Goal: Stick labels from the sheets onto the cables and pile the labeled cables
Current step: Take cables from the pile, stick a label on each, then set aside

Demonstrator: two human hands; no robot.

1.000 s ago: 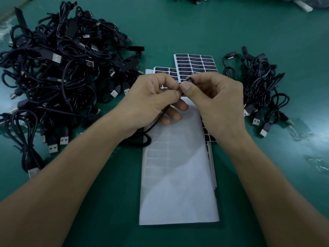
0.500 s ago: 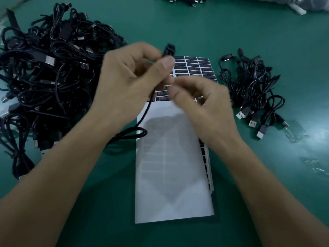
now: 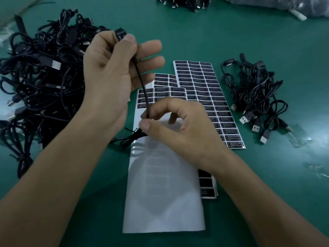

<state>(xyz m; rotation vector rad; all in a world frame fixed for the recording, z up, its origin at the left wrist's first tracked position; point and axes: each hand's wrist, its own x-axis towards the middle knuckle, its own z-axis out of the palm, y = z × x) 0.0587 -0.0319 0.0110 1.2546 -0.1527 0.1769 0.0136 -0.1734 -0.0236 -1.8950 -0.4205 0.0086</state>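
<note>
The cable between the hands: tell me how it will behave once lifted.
Likely floppy: the cable runs straight only where the left hand and right hand hold it stretched; below, it slumps in loops. Probably light, since fingertip pinches carry it.

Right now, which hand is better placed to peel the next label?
Right, probably. The right hand sits over the label sheets, only pinching the cable low down. The left hand is held higher, gripping the cable near its connector end.
</note>
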